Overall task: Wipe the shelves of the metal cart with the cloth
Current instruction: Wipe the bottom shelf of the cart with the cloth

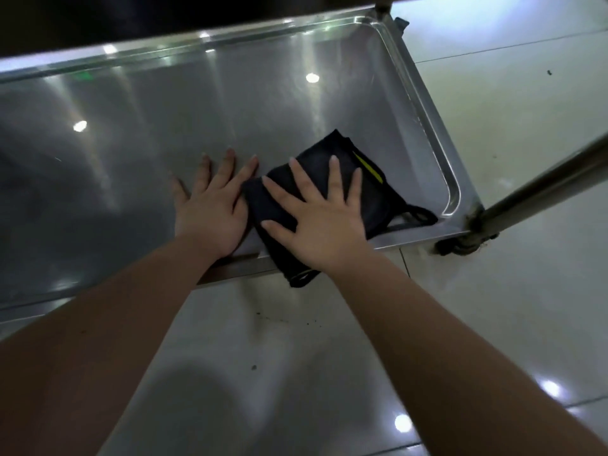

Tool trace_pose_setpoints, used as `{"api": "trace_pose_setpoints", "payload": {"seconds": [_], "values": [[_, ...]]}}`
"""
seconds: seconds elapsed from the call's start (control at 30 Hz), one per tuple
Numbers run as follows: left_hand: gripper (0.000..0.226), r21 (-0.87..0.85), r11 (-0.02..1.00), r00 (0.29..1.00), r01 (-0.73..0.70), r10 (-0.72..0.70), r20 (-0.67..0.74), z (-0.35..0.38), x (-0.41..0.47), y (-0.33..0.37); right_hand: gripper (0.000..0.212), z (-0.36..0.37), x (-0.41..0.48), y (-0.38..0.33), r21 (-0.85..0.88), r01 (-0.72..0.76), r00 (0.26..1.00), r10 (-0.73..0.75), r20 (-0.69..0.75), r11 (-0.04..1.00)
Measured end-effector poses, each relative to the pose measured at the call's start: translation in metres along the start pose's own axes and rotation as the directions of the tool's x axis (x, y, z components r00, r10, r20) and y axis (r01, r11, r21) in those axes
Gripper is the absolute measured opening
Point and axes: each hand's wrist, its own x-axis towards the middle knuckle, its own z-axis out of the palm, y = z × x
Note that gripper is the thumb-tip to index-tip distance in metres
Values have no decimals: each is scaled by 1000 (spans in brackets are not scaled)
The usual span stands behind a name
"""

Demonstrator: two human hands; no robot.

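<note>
A low steel shelf (171, 120) of the metal cart fills the upper half of the head view, with a raised rim all round. A folded black cloth (375, 195) with a yellow stripe lies near the shelf's right front corner, one end hanging over the front rim. My right hand (319, 218) lies flat on the cloth with fingers spread, pressing it down. My left hand (214, 205) rests flat on the bare steel just left of the cloth, fingers spread, its edge touching the cloth.
A cart leg and caster (467, 238) stand at the shelf's right front corner, and a steel tube (546, 185) slants up to the right. Another leg (383, 8) rises at the far right corner. Glossy pale floor tiles (510, 133) surround the cart.
</note>
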Motion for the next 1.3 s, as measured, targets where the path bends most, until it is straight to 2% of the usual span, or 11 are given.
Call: {"api": "trace_pose_setpoints", "payload": {"seconds": [0.07, 0.2, 0.33, 0.47, 0.57, 0.63, 0.73, 0.87, 1.1, 1.23, 1.3], "values": [[53, -1, 1000, 1000, 2, -2, -4, -1, 0, 3, 67, -5, 5, 43, -29, -30, 1000, 30, -6, 999], [53, 13, 1000, 1000, 8, -8, 2, -1, -1, 7, 69, -23, 14, 126, -83, -282, 958, 286, 35, 956], [52, 10, 1000, 1000, 13, -13, 6, -1, -1, 8, 67, -18, 24, 98, -70, -386, 922, 388, 15, 920], [53, -7, 1000, 998, -13, 13, 64, -6, 2, 0, 65, -3, 22, 13, -26, -121, 993, 121, 10, 992], [52, 22, 995, 993, -102, 100, 69, -11, 3, -16, 66, -3, 13, 12, -31, 39, 999, -40, -15, 999], [52, 46, 996, 996, -77, 74, 47, -14, 3, -33, 67, -9, 16, 52, -38, 11, 999, -12, -31, 999], [55, 33, 998, 999, 44, -45, 30, -13, 4, -49, 67, -21, 17, 118, -54, -192, 981, 192, -11, 980], [55, 60, 997, 999, 41, -42, 13, -11, 3, -45, 64, -20, 3, 114, -47, -278, 960, 280, 18, 959], [55, 32, 997, 998, 63, -63, 1, -9, 3, -53, 60, -2, 8, 11, 7, -51, 998, 51, 43, 999], [54, 45, 997, 998, 58, -59, 13, -10, 4, -54, 54, -6, 47, -3, 25, 24, 995, -26, 91, 999], [54, 40, 997, 998, 59, -59, 7, -10, 6, -53, 53, -14, 67, 3, 110, -3, 987, -14, 157, 994]]}}
